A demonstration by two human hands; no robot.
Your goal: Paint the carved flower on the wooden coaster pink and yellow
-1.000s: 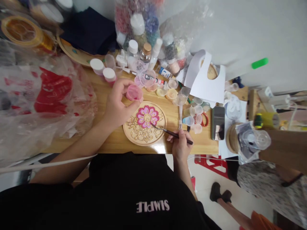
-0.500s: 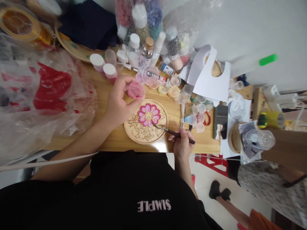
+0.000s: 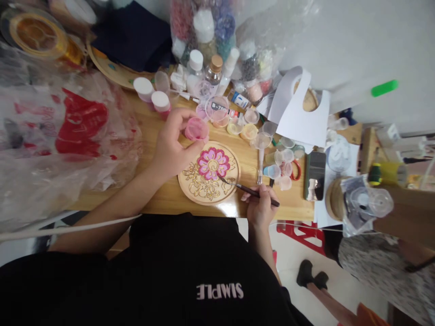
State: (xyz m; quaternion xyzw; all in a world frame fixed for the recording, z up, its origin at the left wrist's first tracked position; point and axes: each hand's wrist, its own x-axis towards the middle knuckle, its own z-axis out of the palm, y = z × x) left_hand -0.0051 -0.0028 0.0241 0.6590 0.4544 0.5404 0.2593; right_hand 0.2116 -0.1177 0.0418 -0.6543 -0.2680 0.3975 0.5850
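We're mid-paint on the wooden disc (image 3: 209, 174): left hand (image 3: 171, 147) pinches the pink cup (image 3: 196, 129), right hand (image 3: 260, 208) pinches the brush (image 3: 249, 191) (tip just below the flower (image 3: 213, 163)). Next stroke needs a steady tip.

Wood table (image 3: 149, 131) runs from 9 to 3 o'clock across the middle, light grain, with a glossy front edge near centre. Plain white wall (image 3: 356, 36) fills 12 to 2 o'clock and meets the table's far side. Small green mark (image 3: 384, 88) on the wall at 2, blurred. Pale floor (image 3: 340, 276) shows at 4 to 5 o'clock, below the table edge. Red plastic stool (image 3: 296, 229) stands on it at 4, just under the table edge. Light soft and even, shadows faint.
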